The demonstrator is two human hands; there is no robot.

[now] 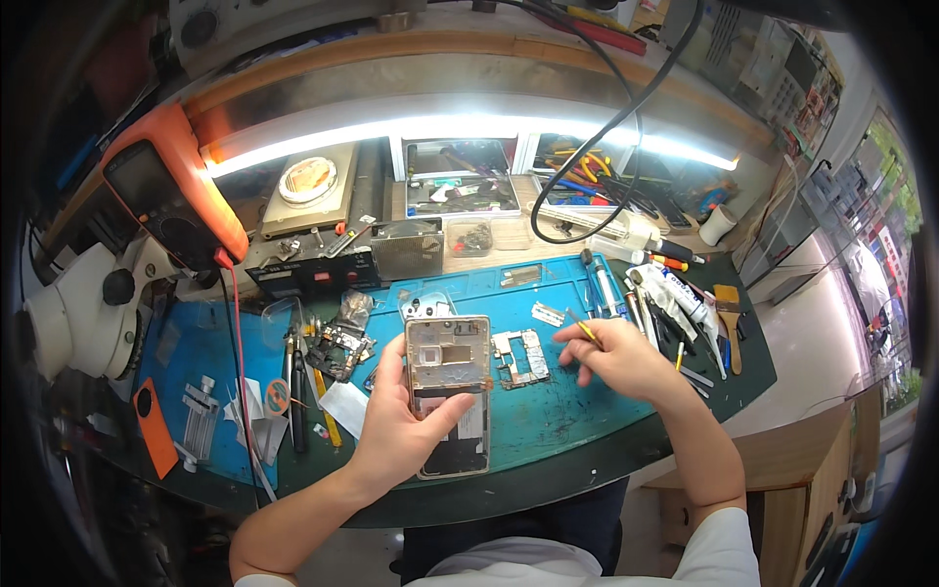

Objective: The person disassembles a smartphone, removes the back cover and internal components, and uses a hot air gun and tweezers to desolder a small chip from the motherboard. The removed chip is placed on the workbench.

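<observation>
My left hand [411, 430] is closed around an opened smartphone body [449, 364], held upright over the mat with its inside showing. The thumb lies across its lower part, over a dark section. In my right hand [618, 354] is a thin yellow and dark pen-like tool [585, 329], pinched between the fingers; its exact kind is too small to tell. A phone circuit board [522, 359] with silvery shields lies on the blue mat [548, 426] between my hands. Beyond it lies a small silvery plate [548, 314], near the tool's tip.
An orange multimeter [174, 191] leans at the left, above a white microscope [112, 303]. Dark phone parts [340, 347] and hand tools crowd the mat's left. Tubes, pens and a brush [727, 299] lie at the right. A black cable [641, 108] loops overhead.
</observation>
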